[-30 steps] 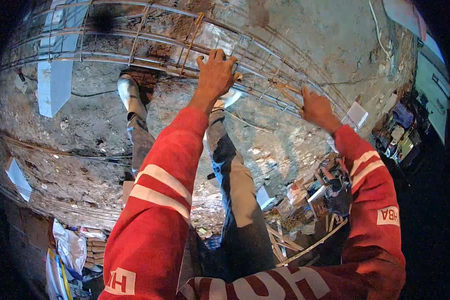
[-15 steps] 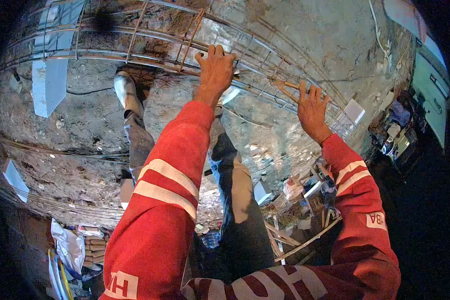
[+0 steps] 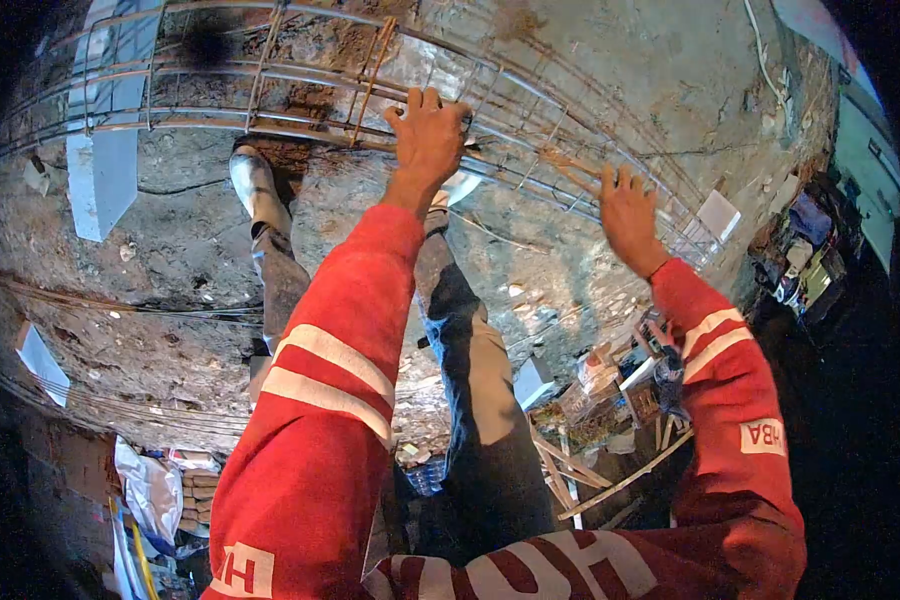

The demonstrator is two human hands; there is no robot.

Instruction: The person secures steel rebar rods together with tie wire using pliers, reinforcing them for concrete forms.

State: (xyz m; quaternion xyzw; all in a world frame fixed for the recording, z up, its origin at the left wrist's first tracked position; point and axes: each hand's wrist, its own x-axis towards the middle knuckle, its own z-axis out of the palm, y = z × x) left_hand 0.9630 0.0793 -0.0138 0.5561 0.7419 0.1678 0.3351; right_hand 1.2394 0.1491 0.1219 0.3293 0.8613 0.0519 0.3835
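Observation:
A long cage of metal bars, tied with thin cross hoops, runs across the top of the view and slopes down to the right. My left hand is closed over its bars near the middle, with the fingertips curled around them. Further right, my right hand rests at the cage's near bars with its fingers bent and somewhat apart; whether it grips a bar is hard to tell. Rusty hoops stand just left of my left hand.
Pale blocks lie under the cage at the left and at its right end. My boot is on the rough ground below the bars. Wooden strips and rubble lie lower right; a white sack lies lower left.
The view has shifted slightly. The rusty hoops now stand as a more separate pair, and my right hand appears a little lower and further right, with its fingers closer together.

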